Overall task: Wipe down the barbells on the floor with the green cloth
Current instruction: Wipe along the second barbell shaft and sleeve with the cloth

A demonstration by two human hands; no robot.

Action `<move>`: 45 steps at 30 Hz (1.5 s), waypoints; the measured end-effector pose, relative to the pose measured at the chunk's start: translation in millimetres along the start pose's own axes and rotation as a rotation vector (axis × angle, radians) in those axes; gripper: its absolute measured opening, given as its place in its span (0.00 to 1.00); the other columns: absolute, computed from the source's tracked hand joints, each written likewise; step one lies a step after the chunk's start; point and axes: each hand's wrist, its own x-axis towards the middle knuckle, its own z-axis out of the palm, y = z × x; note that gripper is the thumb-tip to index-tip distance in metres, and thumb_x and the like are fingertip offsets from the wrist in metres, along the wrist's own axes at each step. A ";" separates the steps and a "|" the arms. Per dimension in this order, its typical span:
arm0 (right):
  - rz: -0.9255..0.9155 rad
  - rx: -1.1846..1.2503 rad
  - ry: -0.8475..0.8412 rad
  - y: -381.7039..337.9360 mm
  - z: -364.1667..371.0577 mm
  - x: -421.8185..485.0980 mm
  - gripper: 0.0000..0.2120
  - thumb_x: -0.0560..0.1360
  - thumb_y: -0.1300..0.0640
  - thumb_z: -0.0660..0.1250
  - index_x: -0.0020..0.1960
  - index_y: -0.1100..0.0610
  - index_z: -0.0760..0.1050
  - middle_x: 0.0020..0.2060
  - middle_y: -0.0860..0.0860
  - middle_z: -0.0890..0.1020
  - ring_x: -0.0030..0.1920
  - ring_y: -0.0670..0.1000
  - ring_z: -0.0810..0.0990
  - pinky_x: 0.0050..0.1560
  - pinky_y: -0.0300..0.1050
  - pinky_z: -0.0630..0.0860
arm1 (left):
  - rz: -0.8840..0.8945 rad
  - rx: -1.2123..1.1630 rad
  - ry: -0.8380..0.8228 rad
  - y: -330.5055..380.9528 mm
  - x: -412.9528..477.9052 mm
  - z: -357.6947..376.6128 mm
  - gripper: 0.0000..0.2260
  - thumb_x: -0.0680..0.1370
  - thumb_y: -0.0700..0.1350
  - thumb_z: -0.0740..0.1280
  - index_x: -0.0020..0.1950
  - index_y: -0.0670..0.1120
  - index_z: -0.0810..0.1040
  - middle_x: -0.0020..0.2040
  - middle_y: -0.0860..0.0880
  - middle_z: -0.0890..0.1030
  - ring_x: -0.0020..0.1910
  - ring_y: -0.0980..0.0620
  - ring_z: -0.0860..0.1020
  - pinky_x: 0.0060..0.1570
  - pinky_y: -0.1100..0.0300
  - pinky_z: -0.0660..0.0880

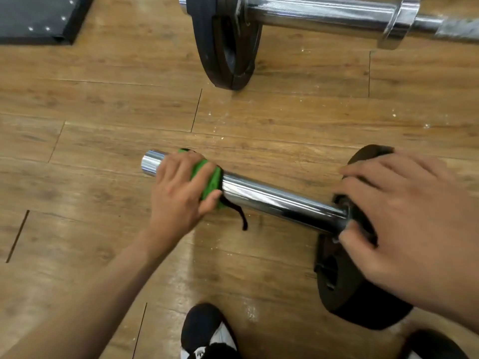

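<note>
With right hand point(404, 216) spread on the black plate point(363, 307), likely to steady the near barbell point(305, 208) on the floor point(103, 151), clasped the green cloth point(207, 174) round its chrome sleeve point(248, 190) in the left hand point(178, 193) to wipe.

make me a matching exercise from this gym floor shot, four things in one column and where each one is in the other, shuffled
1 green cloth
2 right hand
3 black mat
4 black shoe

a top left corner of the floor
b round the near chrome sleeve, under the left hand
c bottom edge of the view
d on the near black plate

Pairs: 1-b, 2-d, 3-a, 4-c
</note>
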 end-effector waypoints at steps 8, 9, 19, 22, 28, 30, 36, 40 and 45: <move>0.173 0.132 -0.074 32.3 -13.8 52.5 0.28 0.65 0.43 0.50 0.54 0.51 0.81 0.47 0.51 0.83 0.56 0.61 0.78 0.59 0.64 0.76 | -0.192 -0.090 0.018 -26.9 47.8 10.9 0.28 0.86 0.60 0.52 0.58 0.40 0.81 0.56 0.40 0.79 0.56 0.39 0.75 0.68 0.43 0.66; 0.190 0.139 -0.084 33.5 -15.4 56.2 0.29 0.65 0.42 0.49 0.54 0.51 0.81 0.48 0.50 0.83 0.56 0.61 0.78 0.59 0.64 0.75 | -0.231 -0.099 0.013 -20.5 53.4 11.8 0.26 0.86 0.58 0.53 0.57 0.40 0.82 0.56 0.41 0.80 0.56 0.39 0.75 0.66 0.44 0.66; 0.143 0.055 -0.017 16.6 -11.4 37.3 0.22 0.68 0.46 0.53 0.48 0.50 0.82 0.47 0.48 0.85 0.56 0.57 0.79 0.56 0.54 0.66 | 0.088 -0.154 -0.222 149.2 66.6 -1.9 0.18 0.81 0.56 0.62 0.59 0.44 0.81 0.54 0.43 0.80 0.52 0.42 0.75 0.56 0.47 0.67; 0.074 0.031 0.038 8.8 -6.8 21.6 0.19 0.68 0.47 0.55 0.46 0.52 0.83 0.45 0.49 0.85 0.54 0.58 0.79 0.59 0.54 0.65 | 0.160 -0.208 -0.245 159.7 59.0 -5.6 0.20 0.82 0.57 0.63 0.64 0.43 0.80 0.55 0.43 0.79 0.52 0.41 0.74 0.57 0.47 0.69; 0.023 0.077 0.037 12.4 -3.1 8.2 0.20 0.70 0.48 0.56 0.48 0.54 0.84 0.46 0.49 0.84 0.57 0.58 0.80 0.68 0.56 0.65 | -0.100 -0.140 -0.173 64.9 48.8 -10.6 0.19 0.80 0.55 0.60 0.52 0.42 0.82 0.46 0.43 0.80 0.47 0.43 0.76 0.65 0.45 0.67; 0.031 0.073 0.029 11.5 -2.6 8.5 0.19 0.70 0.49 0.55 0.47 0.53 0.83 0.46 0.49 0.84 0.57 0.58 0.80 0.70 0.56 0.64 | -0.197 -0.117 -0.180 15.7 44.0 -14.5 0.19 0.81 0.54 0.59 0.52 0.41 0.82 0.46 0.42 0.80 0.48 0.41 0.76 0.67 0.44 0.66; 0.057 0.043 0.038 5.5 -1.8 6.7 0.19 0.71 0.49 0.55 0.46 0.53 0.83 0.46 0.48 0.84 0.56 0.57 0.79 0.70 0.56 0.63 | -0.276 -0.193 -0.162 -38.3 46.2 -15.6 0.20 0.79 0.53 0.58 0.48 0.41 0.83 0.44 0.45 0.81 0.45 0.43 0.76 0.55 0.45 0.72; 0.076 0.027 0.045 1.2 -1.3 6.4 0.19 0.71 0.50 0.55 0.44 0.54 0.83 0.44 0.48 0.84 0.55 0.57 0.79 0.69 0.58 0.64 | -0.324 -0.147 -0.103 12.4 49.5 -14.4 0.18 0.79 0.53 0.59 0.44 0.43 0.82 0.44 0.45 0.81 0.44 0.45 0.73 0.49 0.49 0.66; 0.099 0.014 0.028 -2.8 -2.9 4.5 0.20 0.71 0.49 0.54 0.43 0.54 0.83 0.42 0.48 0.84 0.53 0.58 0.79 0.67 0.60 0.67 | -0.095 -0.217 -0.161 120.5 44.9 -11.7 0.15 0.82 0.54 0.59 0.54 0.46 0.81 0.52 0.48 0.80 0.52 0.49 0.70 0.56 0.52 0.62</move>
